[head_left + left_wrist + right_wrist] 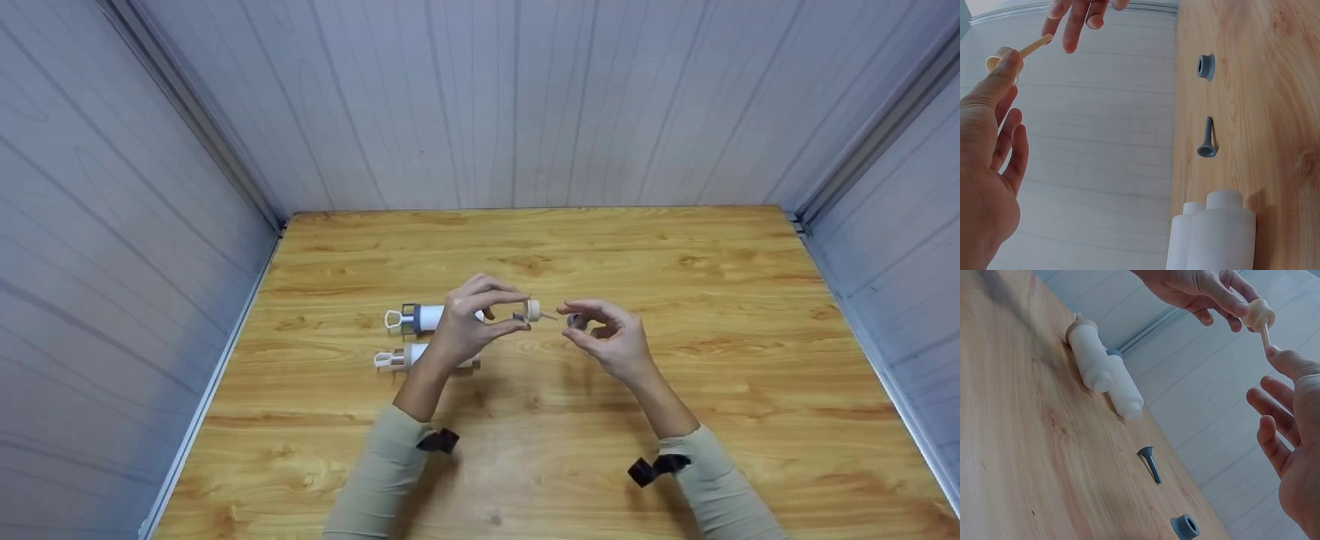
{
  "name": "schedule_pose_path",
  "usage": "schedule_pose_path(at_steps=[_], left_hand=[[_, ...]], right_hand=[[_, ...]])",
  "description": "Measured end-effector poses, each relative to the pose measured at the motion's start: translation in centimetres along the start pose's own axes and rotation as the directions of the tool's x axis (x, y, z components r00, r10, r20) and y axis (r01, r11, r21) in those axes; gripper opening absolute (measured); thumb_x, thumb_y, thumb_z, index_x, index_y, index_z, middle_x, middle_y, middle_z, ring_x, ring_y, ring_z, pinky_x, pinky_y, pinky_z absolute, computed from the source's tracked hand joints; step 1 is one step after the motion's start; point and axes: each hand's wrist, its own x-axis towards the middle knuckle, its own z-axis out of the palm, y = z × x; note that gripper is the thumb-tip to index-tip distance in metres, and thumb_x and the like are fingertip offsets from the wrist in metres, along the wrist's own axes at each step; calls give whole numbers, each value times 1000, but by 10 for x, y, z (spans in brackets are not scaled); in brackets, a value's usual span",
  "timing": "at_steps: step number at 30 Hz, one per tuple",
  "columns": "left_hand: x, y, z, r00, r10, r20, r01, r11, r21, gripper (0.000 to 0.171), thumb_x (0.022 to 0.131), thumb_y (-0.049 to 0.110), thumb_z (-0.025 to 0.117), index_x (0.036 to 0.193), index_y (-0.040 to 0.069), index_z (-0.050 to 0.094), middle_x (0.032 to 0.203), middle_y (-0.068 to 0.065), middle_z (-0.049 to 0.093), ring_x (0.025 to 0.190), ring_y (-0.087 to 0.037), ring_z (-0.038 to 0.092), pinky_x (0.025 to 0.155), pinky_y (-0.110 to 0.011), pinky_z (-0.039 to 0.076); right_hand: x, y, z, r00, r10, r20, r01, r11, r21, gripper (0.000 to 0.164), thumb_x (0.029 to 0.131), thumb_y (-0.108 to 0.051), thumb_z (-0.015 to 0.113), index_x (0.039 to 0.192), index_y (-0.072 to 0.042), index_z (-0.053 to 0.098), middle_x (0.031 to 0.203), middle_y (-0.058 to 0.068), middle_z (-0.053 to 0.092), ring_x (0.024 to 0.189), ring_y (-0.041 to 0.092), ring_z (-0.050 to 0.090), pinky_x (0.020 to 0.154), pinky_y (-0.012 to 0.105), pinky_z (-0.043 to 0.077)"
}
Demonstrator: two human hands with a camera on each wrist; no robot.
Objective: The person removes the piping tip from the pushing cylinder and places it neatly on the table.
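My left hand (469, 315) pinches a cream cap (533, 310) between thumb and fingers above the table. A thin cream stem (1266, 336) sticks out of the cap toward my right hand (611, 337). The right thumb and fingers are parted around the stem's free end, and no firm grip on it shows. In the left wrist view, the stem's end (1047, 39) comes close to a right fingertip. On the table below lie a grey ring-shaped cap (1206, 67) and a grey funnel-ended stem (1208, 138).
Two white bottles lie on their sides at the left, one with a blue-grey collar (409, 319), the other with a beige collar (1081, 324). White loop handles (394, 319) point left. The wooden table (712, 270) is bounded by pale panel walls (517, 105).
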Motion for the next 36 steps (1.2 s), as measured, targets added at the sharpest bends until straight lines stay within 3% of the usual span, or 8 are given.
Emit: schedule_pose_path(at_steps=[9, 16, 36], left_hand=[[2, 2, 3, 1000, -12, -11, 12, 1000, -19, 34, 86, 9, 98, 118, 6, 87, 110, -13, 83, 97, -29, 72, 68, -30, 59], [2, 3, 5, 1000, -11, -12, 11, 999, -40, 35, 85, 7, 98, 118, 5, 87, 110, -14, 83, 97, -30, 72, 67, -31, 59], [1, 2, 9, 1000, 9, 18, -8, 998, -55, 36, 83, 6, 99, 116, 2, 87, 111, -16, 83, 97, -31, 73, 66, -31, 61]], right_hand=[[2, -4, 7, 1000, -6, -30, 6, 1000, 21, 31, 87, 26, 77, 118, 18, 74, 108, -15, 83, 89, -2, 73, 63, 11, 56], [3, -5, 9, 999, -34, -36, 34, 999, 1, 24, 88, 24, 78, 109, 12, 81, 102, -15, 80, 82, 0, 71, 64, 12, 57], [9, -8, 10, 992, -126, -12, 126, 992, 26, 25, 87, 28, 74, 104, 12, 83, 104, -14, 79, 71, 0, 62, 61, 12, 50]])
